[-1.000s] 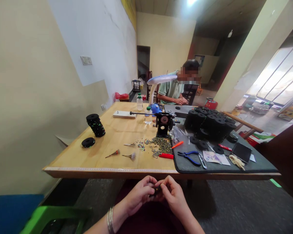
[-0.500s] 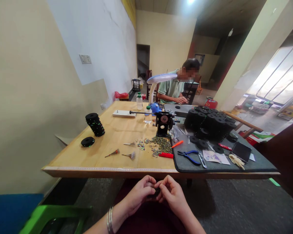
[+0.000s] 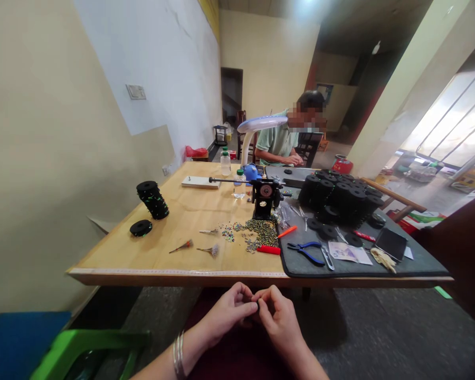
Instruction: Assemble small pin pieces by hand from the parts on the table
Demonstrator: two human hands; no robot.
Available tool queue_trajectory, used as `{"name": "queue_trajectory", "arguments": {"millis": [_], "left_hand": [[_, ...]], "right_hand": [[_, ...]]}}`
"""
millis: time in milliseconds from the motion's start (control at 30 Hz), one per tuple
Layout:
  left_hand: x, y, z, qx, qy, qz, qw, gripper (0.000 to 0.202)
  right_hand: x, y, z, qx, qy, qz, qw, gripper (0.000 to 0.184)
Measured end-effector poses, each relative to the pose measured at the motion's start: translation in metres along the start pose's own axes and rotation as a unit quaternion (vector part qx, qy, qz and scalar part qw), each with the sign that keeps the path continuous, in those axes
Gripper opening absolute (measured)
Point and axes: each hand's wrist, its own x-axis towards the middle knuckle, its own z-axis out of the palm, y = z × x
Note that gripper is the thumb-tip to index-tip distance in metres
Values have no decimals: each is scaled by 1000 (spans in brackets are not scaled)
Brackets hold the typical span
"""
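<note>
My left hand point(image 3: 233, 307), with silver bangles point(image 3: 178, 354) at its wrist, is just below the table's front edge, thumb and fingers closed together. Fingertip to fingertip with it, my right hand point(image 3: 279, 315) is also closed in a pinch. Something small and dark shows between the fingertips, mostly hidden, and its kind cannot be made out. Closest on the table beyond the hands are a red-handled tool point(image 3: 268, 249), a heap of small dark and yellowish pieces point(image 3: 263, 232) and blue-handled pliers point(image 3: 306, 252).
A black device with a dial point(image 3: 265, 198) stands mid-table near a lamp point(image 3: 261, 124). Black foam spools are stacked at left point(image 3: 153, 200) and massed at right point(image 3: 340, 195) on a grey mat point(image 3: 301, 269). Across the table sits another person point(image 3: 277, 140). A green stool point(image 3: 95, 340) is lower left.
My fingertips have drawn closer together, and my left thumb has straightened toward the right hand. The view has shifted slightly. Objects on the table look unmoved.
</note>
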Motion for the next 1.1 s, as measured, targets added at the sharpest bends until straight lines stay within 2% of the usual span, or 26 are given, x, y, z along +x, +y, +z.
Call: {"name": "queue_trajectory", "arguments": {"millis": [100, 233, 333, 433, 533, 667, 800, 933, 1000, 1100], "left_hand": [[0, 1, 3, -15, -2, -7, 1000, 19], [-1, 2, 5, -49, -15, -21, 998, 17], [-1, 3, 6, -51, -16, -5, 999, 20], [-1, 3, 6, -76, -15, -8, 997, 20], [-1, 1, 5, -102, -28, -17, 994, 21], [1, -2, 4, -123, -36, 3, 992, 24], [1, -1, 4, -124, -37, 20, 991, 21], [2, 1, 3, -36, -12, 13, 999, 19], [2, 1, 2, -9, -11, 22, 1000, 24], [2, 0, 2, -16, -23, 28, 999, 24]], "right_hand": [[0, 2, 0, 63, -34, 46, 996, 22], [2, 9, 0, 184, -56, 141, 971, 36], [4, 11, 0, 245, -62, 174, 952, 43], [3, 12, 0, 261, -57, 186, 946, 46], [1, 11, 1, 252, -47, 170, 951, 44], [-1, 10, 2, 212, -41, 128, 968, 32], [-2, 7, 1, 96, -25, 55, 994, 15], [-3, 4, 0, -29, -7, -35, 999, 11], [-3, 3, -1, -30, -17, -39, 999, 11], [-2, 4, -3, 36, -40, 17, 998, 14]]}}
